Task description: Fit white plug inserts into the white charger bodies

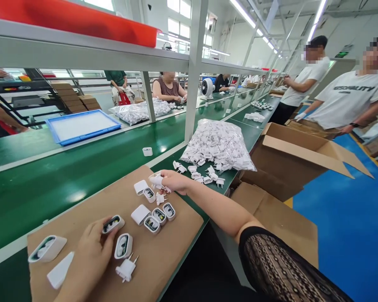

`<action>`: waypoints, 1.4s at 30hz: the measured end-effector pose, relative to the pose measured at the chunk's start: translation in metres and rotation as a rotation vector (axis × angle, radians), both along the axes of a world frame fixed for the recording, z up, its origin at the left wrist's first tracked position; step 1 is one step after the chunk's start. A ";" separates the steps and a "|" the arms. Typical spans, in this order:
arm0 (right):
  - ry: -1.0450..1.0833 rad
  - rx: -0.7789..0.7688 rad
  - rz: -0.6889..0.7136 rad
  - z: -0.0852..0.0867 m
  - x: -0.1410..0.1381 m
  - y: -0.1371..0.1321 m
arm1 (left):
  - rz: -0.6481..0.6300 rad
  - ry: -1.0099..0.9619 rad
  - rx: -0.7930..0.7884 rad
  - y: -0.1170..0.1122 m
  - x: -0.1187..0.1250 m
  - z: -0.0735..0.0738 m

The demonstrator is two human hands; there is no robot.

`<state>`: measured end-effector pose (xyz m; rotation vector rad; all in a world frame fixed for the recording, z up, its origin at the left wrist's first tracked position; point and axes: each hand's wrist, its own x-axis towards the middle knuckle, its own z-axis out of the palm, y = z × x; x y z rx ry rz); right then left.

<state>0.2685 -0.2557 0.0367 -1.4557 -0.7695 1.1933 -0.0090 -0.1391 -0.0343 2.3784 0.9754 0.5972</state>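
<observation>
My left hand [93, 247] is closed on a white charger shell [113, 223] over the brown cardboard sheet [164, 256]. My right hand [173, 181] reaches forward and pinches a white plug piece [156, 181], with more white pieces bunched in its fingers. Several open charger shells [160, 215] lie on the cardboard between my hands. A loose plug cap with two pins [126, 268] lies near my left hand. Two more shells [47, 248] rest at the cardboard's left end.
A clear bag of white plug parts [219, 144] sits ahead with loose pieces [208, 174] spilled before it. An open cardboard box [294, 157] stands at right. A blue tray [82, 126] lies on the far green belt [50, 184]. People work across the line and at right.
</observation>
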 end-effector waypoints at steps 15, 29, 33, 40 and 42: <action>-0.446 0.003 0.340 -0.006 -0.032 0.027 | 0.074 -0.270 -0.115 -0.028 0.008 -0.018; -0.573 -0.024 0.401 0.003 -0.085 0.041 | -0.051 -0.651 -0.157 -0.029 0.011 -0.001; -0.385 0.017 0.156 -0.005 -0.093 0.040 | 0.037 -0.746 -0.350 -0.033 0.016 0.001; -0.404 0.081 0.105 -0.004 -0.091 0.040 | 0.105 -0.796 -0.412 -0.033 0.016 0.002; -0.501 0.133 0.160 0.001 -0.091 0.040 | 0.096 -0.821 -0.450 -0.033 0.017 0.000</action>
